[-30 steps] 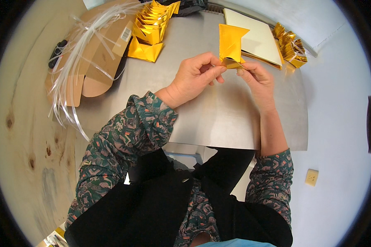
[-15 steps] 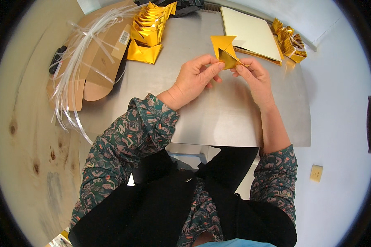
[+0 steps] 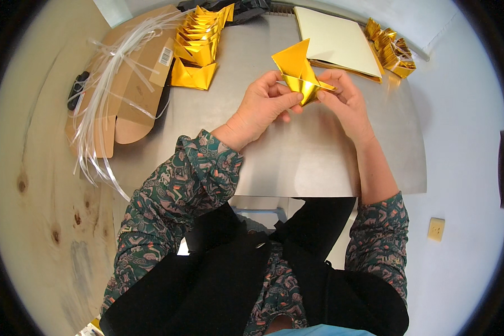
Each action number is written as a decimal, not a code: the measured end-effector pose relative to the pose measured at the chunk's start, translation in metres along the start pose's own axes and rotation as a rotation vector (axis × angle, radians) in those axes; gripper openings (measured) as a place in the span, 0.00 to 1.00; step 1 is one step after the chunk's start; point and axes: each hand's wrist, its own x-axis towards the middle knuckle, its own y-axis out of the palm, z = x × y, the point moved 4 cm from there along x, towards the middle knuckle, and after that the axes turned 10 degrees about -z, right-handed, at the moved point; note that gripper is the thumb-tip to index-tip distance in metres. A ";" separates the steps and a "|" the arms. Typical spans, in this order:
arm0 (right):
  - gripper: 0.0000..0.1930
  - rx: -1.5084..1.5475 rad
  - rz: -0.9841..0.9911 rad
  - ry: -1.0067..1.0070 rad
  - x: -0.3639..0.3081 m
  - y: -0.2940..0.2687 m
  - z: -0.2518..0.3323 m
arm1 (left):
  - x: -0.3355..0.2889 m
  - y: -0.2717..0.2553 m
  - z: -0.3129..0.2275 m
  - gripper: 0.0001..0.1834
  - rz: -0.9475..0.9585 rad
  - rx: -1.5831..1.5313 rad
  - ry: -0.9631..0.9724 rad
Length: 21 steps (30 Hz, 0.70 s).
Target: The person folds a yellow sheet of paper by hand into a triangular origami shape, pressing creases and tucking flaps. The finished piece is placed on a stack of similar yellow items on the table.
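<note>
Between both hands is a sheet of gold foil paper (image 3: 297, 67), partly folded, with a pointed flap standing up at the far side. My left hand (image 3: 266, 103) pinches its lower left edge between thumb and fingers. On the other side my right hand (image 3: 346, 101) grips the right edge, thumb near the lower folded corner. The paper is held above the metal tabletop (image 3: 302, 162). Some fingertips are hidden behind the foil.
A row of folded gold foil pieces (image 3: 196, 53) lies at the back left. Beside it, white ribbons (image 3: 109, 78) drape over a brown cardboard box (image 3: 143, 98). At the back right are a stack of cream-backed sheets (image 3: 341, 45) and bundled gold foil pieces (image 3: 395, 56).
The gold foil paper has turned and its front part is folded differently, with its far flap now pointing up more sharply. Both hands keep hold of it and have barely shifted.
</note>
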 end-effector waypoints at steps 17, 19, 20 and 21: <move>0.13 0.120 -0.006 0.126 0.006 -0.005 -0.011 | -0.004 0.009 0.000 0.17 0.083 -0.085 -0.096; 0.13 0.141 -0.001 0.140 0.007 -0.005 -0.012 | -0.004 0.009 0.000 0.17 0.087 -0.083 -0.098; 0.13 0.158 0.004 0.145 0.007 -0.004 -0.012 | -0.004 0.009 0.000 0.17 0.090 -0.085 -0.104; 0.13 0.173 0.003 0.158 0.007 -0.004 -0.013 | -0.004 0.009 0.001 0.17 0.093 -0.088 -0.109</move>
